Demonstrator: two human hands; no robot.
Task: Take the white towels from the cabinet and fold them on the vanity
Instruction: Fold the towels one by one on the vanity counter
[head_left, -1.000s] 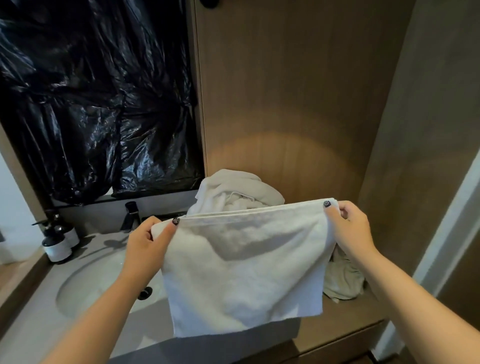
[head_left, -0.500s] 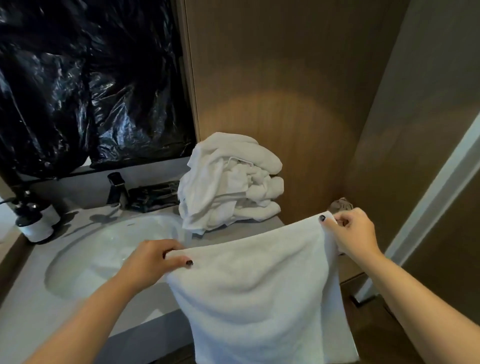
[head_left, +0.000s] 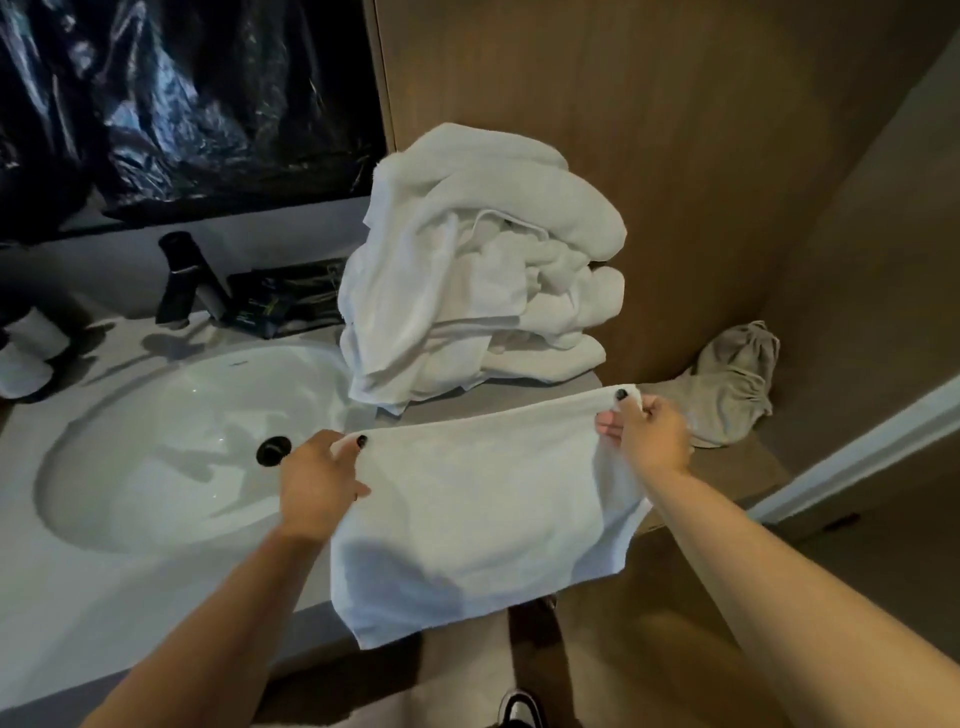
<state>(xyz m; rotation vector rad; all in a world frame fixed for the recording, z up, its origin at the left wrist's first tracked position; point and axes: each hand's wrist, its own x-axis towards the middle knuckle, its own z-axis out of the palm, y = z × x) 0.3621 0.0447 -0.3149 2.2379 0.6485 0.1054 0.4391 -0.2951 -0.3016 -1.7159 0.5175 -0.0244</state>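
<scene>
I hold a small white towel (head_left: 478, 509) stretched out between my hands, low over the front of the grey vanity top (head_left: 130, 597). My left hand (head_left: 319, 483) pinches its top left corner and my right hand (head_left: 649, 434) pinches its top right corner. The towel's lower edge hangs past the vanity's front edge. Behind it, a loose heap of white towels (head_left: 478, 270) is piled on the vanity against the wooden wall.
A white oval sink (head_left: 171, 447) with a black drain lies to the left, with a black faucet (head_left: 182, 280) behind it. A crumpled grey cloth (head_left: 737, 384) sits in the right corner. A white bottle (head_left: 26, 348) stands at far left. Black plastic covers the mirror.
Both hands have brought the towel down from chest height toward the vanity top, and it now lies flatter. My view has tilted downward.
</scene>
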